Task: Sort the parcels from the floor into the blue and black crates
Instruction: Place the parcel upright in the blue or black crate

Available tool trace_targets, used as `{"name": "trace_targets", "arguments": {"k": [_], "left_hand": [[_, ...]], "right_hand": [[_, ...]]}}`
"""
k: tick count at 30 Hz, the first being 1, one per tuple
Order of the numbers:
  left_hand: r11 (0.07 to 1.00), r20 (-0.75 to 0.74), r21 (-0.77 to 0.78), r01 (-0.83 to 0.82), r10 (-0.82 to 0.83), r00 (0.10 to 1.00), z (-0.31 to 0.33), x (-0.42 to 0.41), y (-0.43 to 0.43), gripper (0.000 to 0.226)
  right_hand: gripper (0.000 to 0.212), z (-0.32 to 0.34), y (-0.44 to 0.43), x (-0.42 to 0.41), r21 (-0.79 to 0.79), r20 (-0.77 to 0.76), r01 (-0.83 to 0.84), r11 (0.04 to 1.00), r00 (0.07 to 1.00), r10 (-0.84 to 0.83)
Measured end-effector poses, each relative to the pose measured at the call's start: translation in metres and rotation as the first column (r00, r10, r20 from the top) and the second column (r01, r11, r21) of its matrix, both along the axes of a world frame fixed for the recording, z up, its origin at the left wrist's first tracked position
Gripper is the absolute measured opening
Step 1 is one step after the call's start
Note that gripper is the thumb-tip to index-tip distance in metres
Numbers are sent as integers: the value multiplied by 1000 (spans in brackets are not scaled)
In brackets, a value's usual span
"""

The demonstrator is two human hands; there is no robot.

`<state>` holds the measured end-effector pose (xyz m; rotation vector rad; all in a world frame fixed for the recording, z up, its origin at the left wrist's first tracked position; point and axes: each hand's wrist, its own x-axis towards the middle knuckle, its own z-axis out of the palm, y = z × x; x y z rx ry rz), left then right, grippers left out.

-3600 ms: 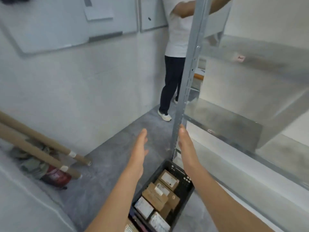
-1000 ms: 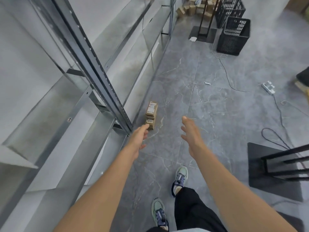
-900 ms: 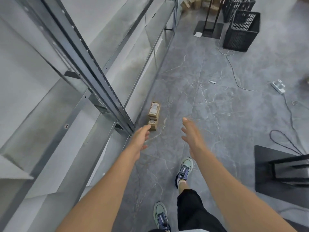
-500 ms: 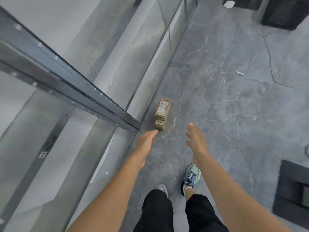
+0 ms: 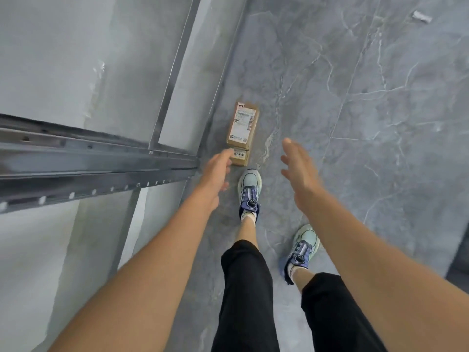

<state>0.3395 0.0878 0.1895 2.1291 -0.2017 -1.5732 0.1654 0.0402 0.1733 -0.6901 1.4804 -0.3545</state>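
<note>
**Grey marble floor (image 5: 355,123) beside the metal shelving (image 5: 101,158): a pickup about to start**

Tucked against the shelving's foot, out of the walkway I'd guess, a long parcel (image 5: 243,127) butts a small parcel (image 5: 240,159). Both arms stretch down: left hand (image 5: 215,174) above the small one, fingers loosely together; right hand (image 5: 300,171) alongside, fingers straight and spread, both holding nothing

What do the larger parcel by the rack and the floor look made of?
The larger parcel looks like matte brown cardboard, with a white printed label. The floor looks like grey stone or marble-effect tile, with pale veins and a straight joint; I cannot tell which.
</note>
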Motion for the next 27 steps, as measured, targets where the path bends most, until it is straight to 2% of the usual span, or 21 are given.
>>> {"name": "trace_targets", "arguments": {"k": [8,14,17,20,23,27], "left_hand": [[995,-3,92,48,-48,999,-141,68,-84,17],[988,-25,113,107,-104,994,-197,78,-130,36],[990,-87,91,106,-98,991,-229,85,-138,39],[987,-121,64,150,-142,982,-250,86,-137,56],[982,-170,22,189,-183,968,-255,84,-138,66],[991,-199,-24,134,-136,970,-251,85,-137,67]], "right_hand": [[67,-144,-43,72,128,3,61,990,998,-62],[69,-213,-76,111,237,-5,161,958,986,-164],[59,-236,-86,122,214,-2,181,960,983,-185],[40,-249,-91,130,212,-6,196,957,980,-199],[44,-257,-93,135,211,30,189,959,979,-200],[47,-255,-93,137,191,58,175,966,980,-189]]}}
